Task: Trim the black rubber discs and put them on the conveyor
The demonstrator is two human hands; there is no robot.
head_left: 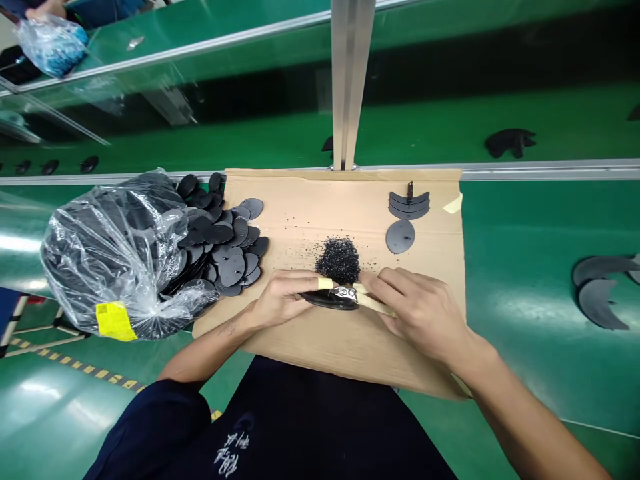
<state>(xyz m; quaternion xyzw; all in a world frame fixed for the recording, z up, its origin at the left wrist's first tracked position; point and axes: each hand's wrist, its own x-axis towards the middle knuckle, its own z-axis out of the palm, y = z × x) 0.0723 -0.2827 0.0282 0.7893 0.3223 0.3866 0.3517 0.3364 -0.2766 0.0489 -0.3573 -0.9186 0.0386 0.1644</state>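
Observation:
My left hand (283, 298), with yellow tape round a fingertip, grips a black oval plastic disc (334, 305) by its left side. My right hand (419, 308) is closed round the pale yellow handles of a pair of nippers (345, 291). Their metal jaws meet the disc's upper edge; whether they touch it I cannot tell. Just beyond the disc lies a heap of small black plastic bits (339, 259) on the cardboard sheet (290, 340). At its right back are a flat grey disc (400, 237) and stacked curved pieces (409, 205).
Left of the cardboard, a clear plastic bag (110, 233) with a yellow label spills black discs (233, 267). An aluminium post (353, 87) rises at the back edge. More curved black parts (597, 300) rest on the green surface at right. Another person's hand (47, 10) is at top left.

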